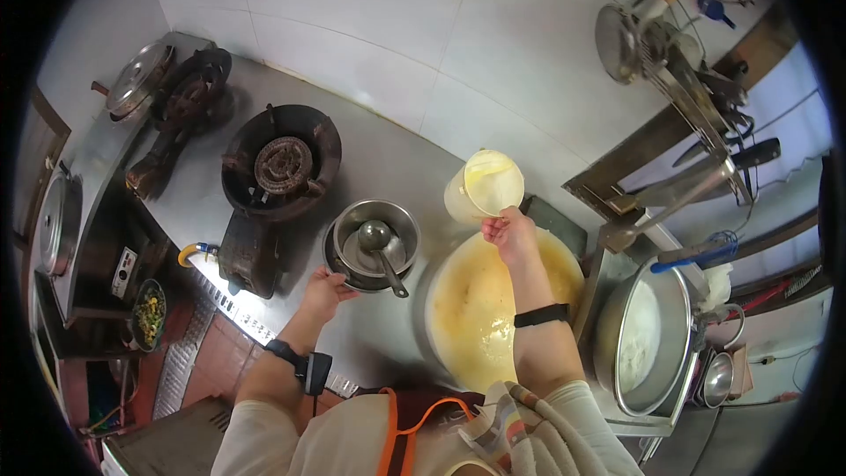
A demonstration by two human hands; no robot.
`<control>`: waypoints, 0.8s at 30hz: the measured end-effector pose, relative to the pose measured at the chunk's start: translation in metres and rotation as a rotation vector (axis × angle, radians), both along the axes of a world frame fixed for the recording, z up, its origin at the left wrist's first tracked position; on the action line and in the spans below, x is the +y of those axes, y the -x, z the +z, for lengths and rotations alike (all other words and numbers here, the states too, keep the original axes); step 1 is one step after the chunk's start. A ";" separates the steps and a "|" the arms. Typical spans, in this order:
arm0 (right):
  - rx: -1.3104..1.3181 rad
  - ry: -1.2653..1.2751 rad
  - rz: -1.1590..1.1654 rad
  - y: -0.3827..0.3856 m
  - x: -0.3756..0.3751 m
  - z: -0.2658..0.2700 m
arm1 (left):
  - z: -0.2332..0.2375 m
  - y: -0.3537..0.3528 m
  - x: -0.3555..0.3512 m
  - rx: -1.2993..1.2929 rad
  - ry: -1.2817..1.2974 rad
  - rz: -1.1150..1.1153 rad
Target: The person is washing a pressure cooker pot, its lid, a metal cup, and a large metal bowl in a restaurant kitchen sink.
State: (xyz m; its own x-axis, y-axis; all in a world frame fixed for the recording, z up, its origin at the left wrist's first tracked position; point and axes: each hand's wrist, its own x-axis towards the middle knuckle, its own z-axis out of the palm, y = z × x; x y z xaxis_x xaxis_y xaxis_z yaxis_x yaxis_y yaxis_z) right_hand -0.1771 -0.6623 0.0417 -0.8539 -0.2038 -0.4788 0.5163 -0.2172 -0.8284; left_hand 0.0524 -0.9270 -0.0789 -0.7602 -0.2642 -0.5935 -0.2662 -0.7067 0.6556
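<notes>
My right hand [509, 234] grips the rim of a cream-coloured plastic container [458, 197], which has pale yellow residue inside. The container is tilted beside a large round vessel [467, 300] of yellowish liquid, over which my right forearm reaches. At the edge of a dark shallow pan [359, 281], my left hand [324, 293] has its thumb and fingers closed on the rim. A steel bowl [407, 227] sits in that pan. Inside the bowl lies a ladle [375, 236], its dark handle resting over the near rim.
A black gas burner [284, 163] stands left of the bowl on the steel counter [370, 150], with another burner [189, 92] farther left. At right are a large steel basin [670, 361] and hanging utensils [696, 79]. A pan of food [148, 316] sits lower left.
</notes>
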 end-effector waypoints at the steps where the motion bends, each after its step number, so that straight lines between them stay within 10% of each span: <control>1: -0.016 -0.012 -0.012 0.005 -0.004 -0.009 | -0.002 0.004 -0.001 -0.002 0.010 -0.005; 16: -0.119 0.025 -0.223 0.026 -0.005 -0.077 | -0.039 0.028 0.007 -0.012 -0.036 -0.140; 24: -0.122 -0.104 0.129 -0.018 0.023 -0.030 | -0.017 0.038 0.021 -0.212 0.288 -0.248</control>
